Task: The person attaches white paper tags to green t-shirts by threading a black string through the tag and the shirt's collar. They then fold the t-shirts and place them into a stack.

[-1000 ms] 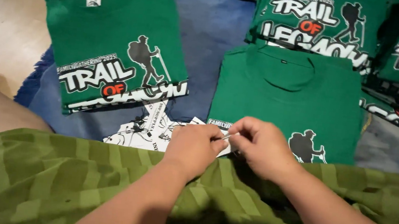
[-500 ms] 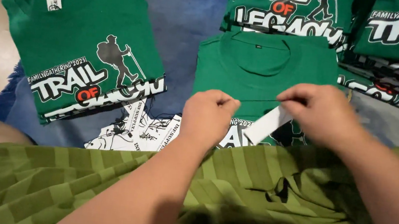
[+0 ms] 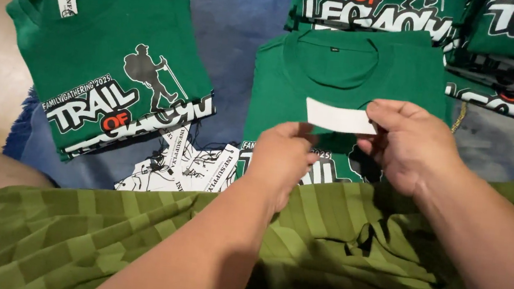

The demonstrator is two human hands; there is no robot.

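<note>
A: What does the right hand (image 3: 411,149) hold?

B: A small white rectangular paper strip (image 3: 339,117). The thumb and forefinger are pinched closed on its right end and the other fingers are loosely curled. The strip hangs flat in the air, just above the folded green cotton t-shirt with the dark collar (image 3: 348,77).

A: And the left hand (image 3: 282,157)?

B: It is nearly closed, with the fingertips together, just under the left end of the strip. I cannot tell if it touches the strip or holds something very small; the fingers hide this.

A: What else lies around that shirt?

B: To the left of it, a pile of white printed paper tags with thin strings (image 3: 180,168) on the blue fabric mat (image 3: 238,26). Further left, another folded green t-shirt with a hiker print (image 3: 111,63), with a tag already at its collar. Behind it, more stacked green printed shirts (image 3: 376,6). In front of it, the person's green striped shorts (image 3: 98,236).

A: How should one handle the strip well?

B: I think by the edges only, keeping it flat and tight between both hands, so it does not curl or fold. It is better to keep it low over the shirt, because such light paper drops easily.
</note>
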